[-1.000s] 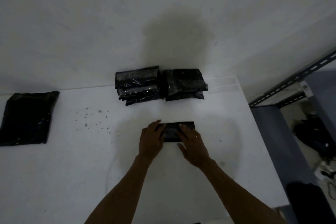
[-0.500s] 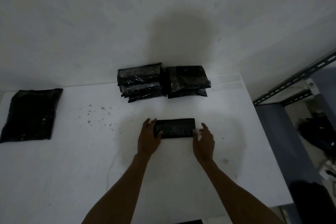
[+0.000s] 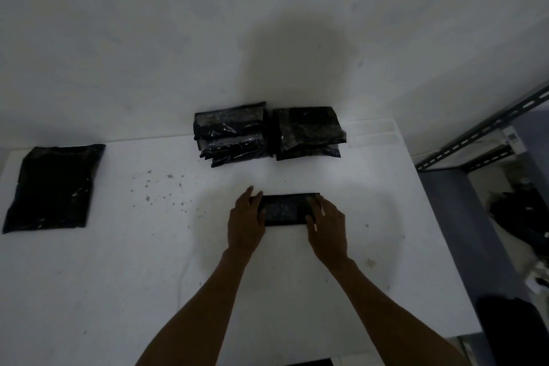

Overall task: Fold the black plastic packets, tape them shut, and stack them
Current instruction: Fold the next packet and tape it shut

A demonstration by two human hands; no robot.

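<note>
A folded black packet [image 3: 283,210] lies flat on the white table [image 3: 118,276] in front of me. My left hand [image 3: 246,221] rests at its left end, fingers straight and thumb on the plastic. My right hand [image 3: 326,221] lies over its right end with the fingers spread on top. Behind it, against the wall, stand two stacks of folded black packets, the left stack [image 3: 231,135] and the right stack [image 3: 309,132]. A larger flat black packet [image 3: 53,187] lies at the table's far left.
Pale translucent strips [image 3: 374,132] lie on the table's back right corner. The table's right edge drops off beside a grey metal shelf frame [image 3: 490,134], with dark clutter on the floor below. Small specks dot the table left of my hands.
My right hand has moved left, from beside the packet onto its right end. My left hand has stayed at the left end. The packet has not shifted.
</note>
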